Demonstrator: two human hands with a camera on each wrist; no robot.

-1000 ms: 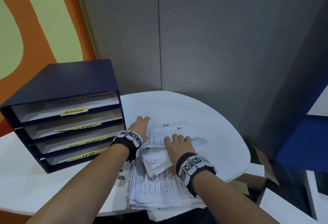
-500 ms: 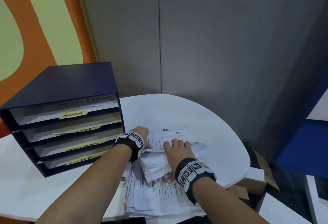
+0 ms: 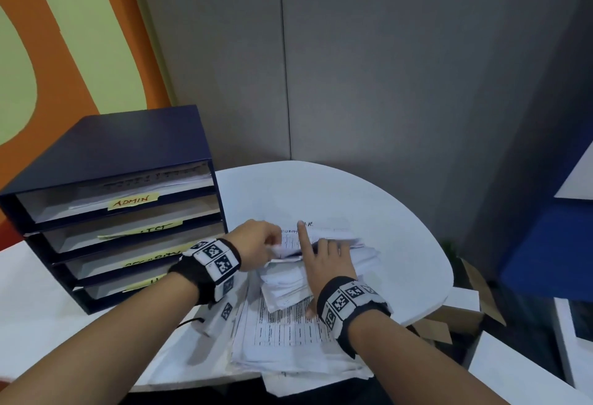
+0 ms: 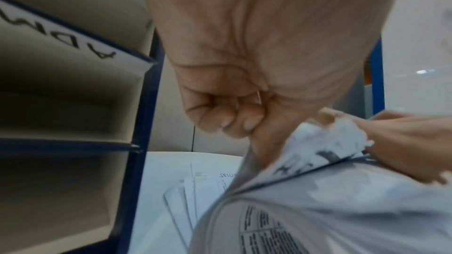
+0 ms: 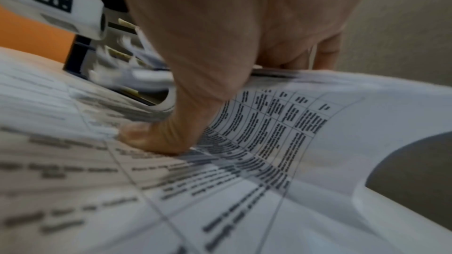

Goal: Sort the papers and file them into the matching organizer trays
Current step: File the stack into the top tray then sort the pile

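A dark blue organizer [image 3: 106, 154] stands at the table's left with several trays; the top label reads ADMIN [image 3: 133, 202]. A loose pile of printed papers [image 3: 288, 334] lies at the near edge, with a smaller folded bundle [image 3: 285, 289] on it. My left hand [image 3: 272, 244] pinches the left corner of the top sheets [image 3: 321, 236] and lifts it; in the left wrist view its curled fingers [image 4: 234, 121] hold the paper edge [image 4: 318, 200]. My right hand [image 3: 324, 263] rests on the bundle with its index finger straight. Its thumb [image 5: 156, 140] presses a printed sheet [image 5: 269, 132].
The white rounded table [image 3: 369, 199] stands in a corner of grey partition walls. Cardboard boxes [image 3: 462, 308] sit on the floor to the right, beside blue furniture [image 3: 545, 244]. A small tag with a cable [image 3: 224, 311] lies near my left wrist.
My left hand went from lying flat at the pile's left edge to pinching and raising the top sheets' corner. My right index finger lifted off the paper.
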